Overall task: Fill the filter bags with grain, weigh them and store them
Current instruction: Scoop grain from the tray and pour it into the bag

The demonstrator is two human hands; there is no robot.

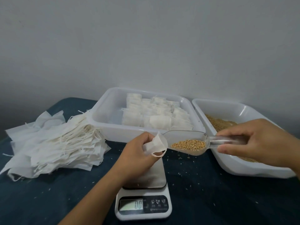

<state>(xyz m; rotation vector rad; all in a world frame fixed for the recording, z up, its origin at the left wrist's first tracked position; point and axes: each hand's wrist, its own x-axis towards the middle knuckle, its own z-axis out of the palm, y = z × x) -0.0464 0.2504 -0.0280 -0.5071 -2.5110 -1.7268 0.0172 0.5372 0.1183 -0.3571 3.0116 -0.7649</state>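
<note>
**Filling a filter bag above the scale**

The left hand (138, 148) pinches an open bag (155, 144) just above the scale (146, 190); its mouth faces right, long axis roughly level. The bag looks thin, limp and light: best held at the rim. The right hand (253, 140) grips the handle of a clear scoop (186, 142) of grain (189, 145), spout leftward at the mouth, axis level.
</note>
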